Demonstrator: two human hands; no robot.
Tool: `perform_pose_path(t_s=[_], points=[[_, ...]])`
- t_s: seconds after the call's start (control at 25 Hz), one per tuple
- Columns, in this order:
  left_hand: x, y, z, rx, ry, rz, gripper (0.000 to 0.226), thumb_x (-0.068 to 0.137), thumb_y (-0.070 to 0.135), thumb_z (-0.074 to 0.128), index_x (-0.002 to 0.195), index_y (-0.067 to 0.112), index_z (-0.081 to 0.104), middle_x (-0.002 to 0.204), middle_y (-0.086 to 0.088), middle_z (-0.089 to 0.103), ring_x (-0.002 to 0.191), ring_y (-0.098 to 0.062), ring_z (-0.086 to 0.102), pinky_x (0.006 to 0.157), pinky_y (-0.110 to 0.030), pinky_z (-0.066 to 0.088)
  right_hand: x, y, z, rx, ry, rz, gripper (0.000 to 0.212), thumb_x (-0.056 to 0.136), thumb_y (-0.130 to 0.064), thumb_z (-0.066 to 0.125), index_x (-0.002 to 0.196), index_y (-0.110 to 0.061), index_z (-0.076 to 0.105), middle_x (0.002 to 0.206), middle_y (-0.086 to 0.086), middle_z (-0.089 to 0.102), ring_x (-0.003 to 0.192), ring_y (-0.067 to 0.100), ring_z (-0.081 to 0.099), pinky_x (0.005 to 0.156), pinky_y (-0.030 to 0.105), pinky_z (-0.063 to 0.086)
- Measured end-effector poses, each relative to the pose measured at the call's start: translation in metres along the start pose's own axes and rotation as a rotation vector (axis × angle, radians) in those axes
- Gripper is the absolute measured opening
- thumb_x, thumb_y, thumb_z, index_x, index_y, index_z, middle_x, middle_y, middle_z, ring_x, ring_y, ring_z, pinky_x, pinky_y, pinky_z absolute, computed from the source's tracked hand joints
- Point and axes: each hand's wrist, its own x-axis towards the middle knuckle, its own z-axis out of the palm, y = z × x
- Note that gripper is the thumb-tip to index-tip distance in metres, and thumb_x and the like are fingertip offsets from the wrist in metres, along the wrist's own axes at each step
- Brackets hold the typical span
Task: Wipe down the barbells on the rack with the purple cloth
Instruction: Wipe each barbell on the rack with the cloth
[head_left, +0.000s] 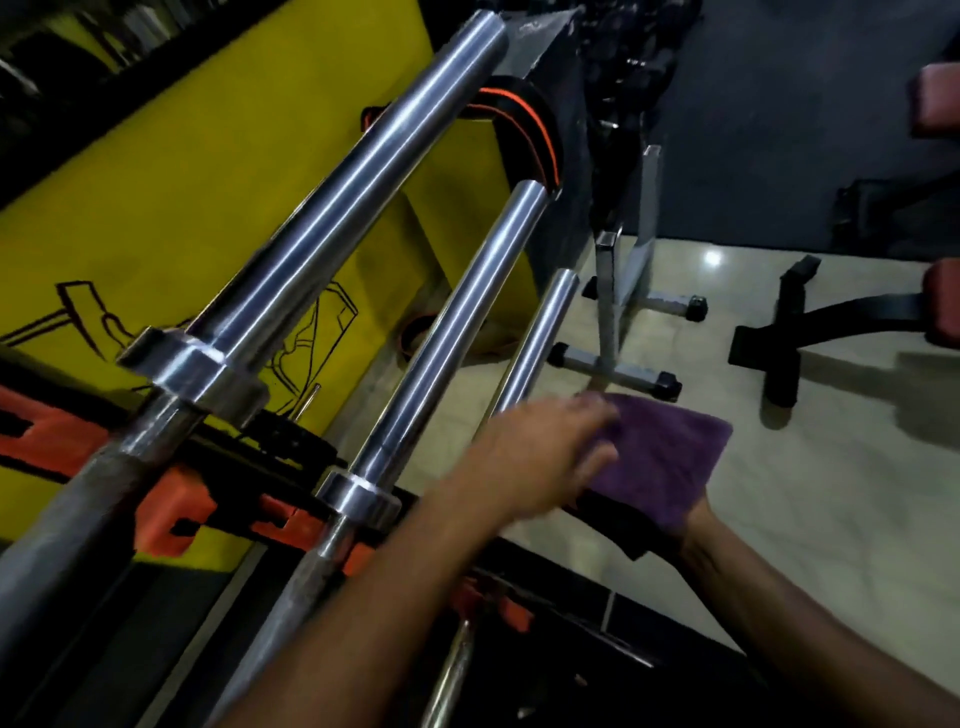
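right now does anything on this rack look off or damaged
Nothing looks damaged or askew. Three barbells lie side by side on the orange rack. The shaft of the nearest bar is dull and grey next to its shiny sleeve. Both hands, left hand on top, hold the purple cloth beside the smallest bar.

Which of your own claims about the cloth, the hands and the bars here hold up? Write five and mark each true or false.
1. The purple cloth is held between both hands. True.
2. Three barbell sleeves point away from the camera. True.
3. The cloth is wrapped around the biggest sleeve. False: it is off to the right, near the thinnest bar.
4. The wall behind the bars is yellow. True.
5. The left hand grips a bar. False: it touches the cloth; the right hand holds the cloth from beneath.
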Motion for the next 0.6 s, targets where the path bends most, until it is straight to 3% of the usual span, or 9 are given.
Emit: perform_pose_path(t_s=[0.08,0.12,0.24,0.4,0.52,0.6], points=[[0.020,-0.041,-0.034,0.061,0.230,-0.090,0.060,0.103,0.038,0.047,0.157,0.023,0.026,0.161,0.000,0.032,0.144,-0.017,0.032,0.121,-0.040,0.027,0.011,-0.003,0.009,0.142,-0.001,-0.033,0.027,0.110,-0.019,0.035,0.102,-0.019,0.060,0.086,0.002,0.073,0.071,0.014,0.071,0.054,0.022,0.058],[0.030,-0.062,-0.047,0.087,0.254,-0.152,0.066,0.103,0.038,0.046,0.160,0.021,0.016,0.166,-0.001,0.018,0.150,-0.018,0.020,0.124,-0.039,0.019,0.018,-0.004,0.014,0.208,0.015,-0.050,0.033,0.110,-0.032,0.034,0.108,-0.017,0.063,0.084,0.003,0.075,0.068,0.016,0.073,0.056,0.026,0.060],[0.052,-0.103,-0.056,0.028,0.106,-0.270,0.076,0.105,0.038,0.042,0.160,0.020,-0.008,0.168,0.002,-0.011,0.154,-0.018,0.003,0.124,-0.042,0.017,0.054,-0.005,0.031,0.268,0.103,-0.076,0.047,0.104,-0.051,0.036,0.119,-0.019,0.066,0.102,0.004,0.073,0.082,0.022,0.073,0.073,0.035,0.060],[0.062,-0.118,-0.043,-0.040,0.136,-0.260,0.072,0.107,0.036,0.038,0.159,0.025,-0.009,0.166,0.009,-0.016,0.152,-0.017,0.018,0.116,-0.039,0.031,0.110,-0.028,0.088,0.356,0.045,-0.106,0.044,0.101,-0.057,0.042,0.111,-0.020,0.064,0.097,0.003,0.069,0.082,0.021,0.070,0.077,0.035,0.057],[0.063,-0.125,-0.039,-0.048,0.175,-0.254,0.070,0.107,0.038,0.037,0.159,0.027,-0.009,0.166,0.013,-0.017,0.152,-0.013,0.016,0.109,-0.026,0.024,0.162,-0.066,0.133,0.147,0.067,-0.215,0.065,0.098,-0.064,0.038,0.130,-0.011,0.059,0.106,0.004,0.067,0.092,0.023,0.066,0.087,0.038,0.052],[0.063,-0.123,-0.038,-0.058,0.180,-0.228,0.069,0.107,0.037,0.036,0.160,0.027,-0.008,0.166,0.014,-0.016,0.152,-0.008,0.014,0.106,-0.021,0.022,0.202,-0.075,0.136,0.083,0.011,-0.281,0.071,0.094,-0.069,0.043,0.126,-0.008,0.064,0.111,0.008,0.065,0.091,0.025,0.066,0.082,0.039,0.054]])
